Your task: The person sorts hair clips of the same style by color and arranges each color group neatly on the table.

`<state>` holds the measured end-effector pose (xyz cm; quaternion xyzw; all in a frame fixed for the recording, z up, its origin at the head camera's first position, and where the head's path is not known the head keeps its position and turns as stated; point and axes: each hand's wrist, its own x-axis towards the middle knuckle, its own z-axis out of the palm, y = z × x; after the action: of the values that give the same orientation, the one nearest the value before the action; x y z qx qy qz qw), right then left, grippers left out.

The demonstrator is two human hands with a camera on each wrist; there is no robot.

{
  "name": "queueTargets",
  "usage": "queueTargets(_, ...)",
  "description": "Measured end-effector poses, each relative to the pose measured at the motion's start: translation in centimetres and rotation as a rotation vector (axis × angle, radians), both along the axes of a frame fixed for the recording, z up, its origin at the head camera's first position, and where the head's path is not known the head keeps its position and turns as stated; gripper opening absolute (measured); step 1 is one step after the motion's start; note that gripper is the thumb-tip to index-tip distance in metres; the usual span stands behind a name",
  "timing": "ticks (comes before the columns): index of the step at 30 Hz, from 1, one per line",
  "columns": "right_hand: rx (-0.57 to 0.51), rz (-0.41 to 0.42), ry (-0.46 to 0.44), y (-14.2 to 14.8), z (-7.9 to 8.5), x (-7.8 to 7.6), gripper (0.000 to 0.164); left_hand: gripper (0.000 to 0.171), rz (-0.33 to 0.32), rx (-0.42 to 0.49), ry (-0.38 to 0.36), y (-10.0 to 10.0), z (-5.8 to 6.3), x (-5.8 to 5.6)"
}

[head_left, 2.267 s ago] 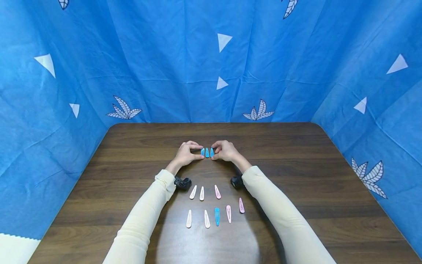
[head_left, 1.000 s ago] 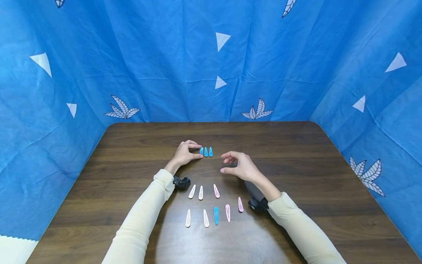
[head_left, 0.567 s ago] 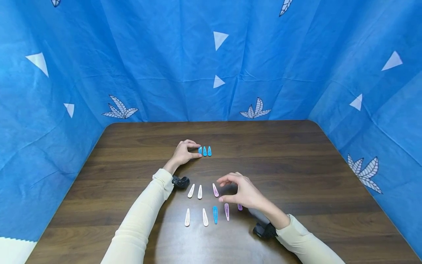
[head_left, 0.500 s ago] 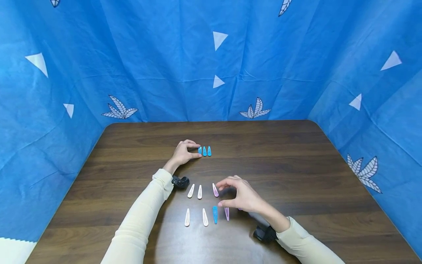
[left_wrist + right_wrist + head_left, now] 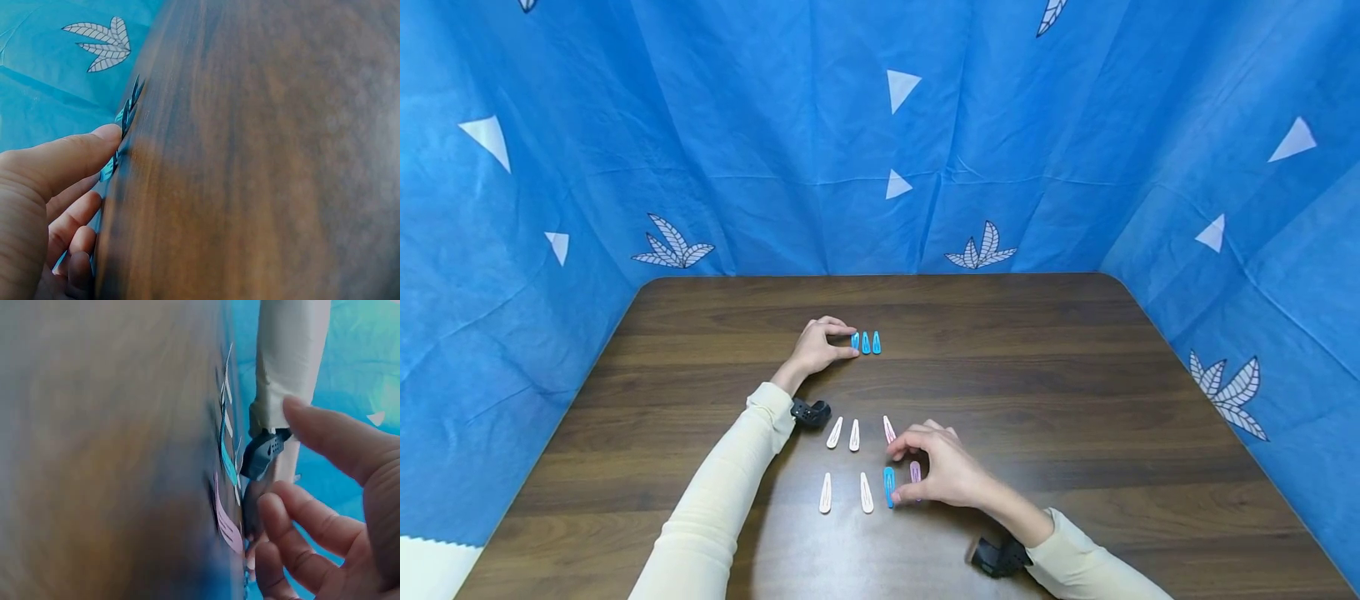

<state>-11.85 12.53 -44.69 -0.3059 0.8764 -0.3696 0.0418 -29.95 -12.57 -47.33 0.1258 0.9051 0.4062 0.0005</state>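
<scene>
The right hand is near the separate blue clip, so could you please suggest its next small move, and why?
Probably close the right hand on the separate blue clip: the fingers are parted beside it, and three blue clips form a row.

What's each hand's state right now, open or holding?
Left hand: pinching the leftmost blue clip of the far row.
Right hand: open, holding nothing.

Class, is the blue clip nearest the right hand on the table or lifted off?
On the table: the right wrist view shows the blue clip lying there, the right hand apart from it.
</scene>
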Motion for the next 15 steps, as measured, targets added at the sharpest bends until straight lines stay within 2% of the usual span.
queueTargets(5, 0.024, 0.004, -0.012, 0.0, -0.6, 0.3, 0.045, 0.046, 0.002, 0.006, -0.001, 0.0, 0.1, 0.0)
queueTargets(15, 0.068, -0.015, 0.032, -0.3, -1.2, 0.4, 0.051, 0.045, 0.004, 0.016, 0.019, 0.0, -0.1, -0.1)
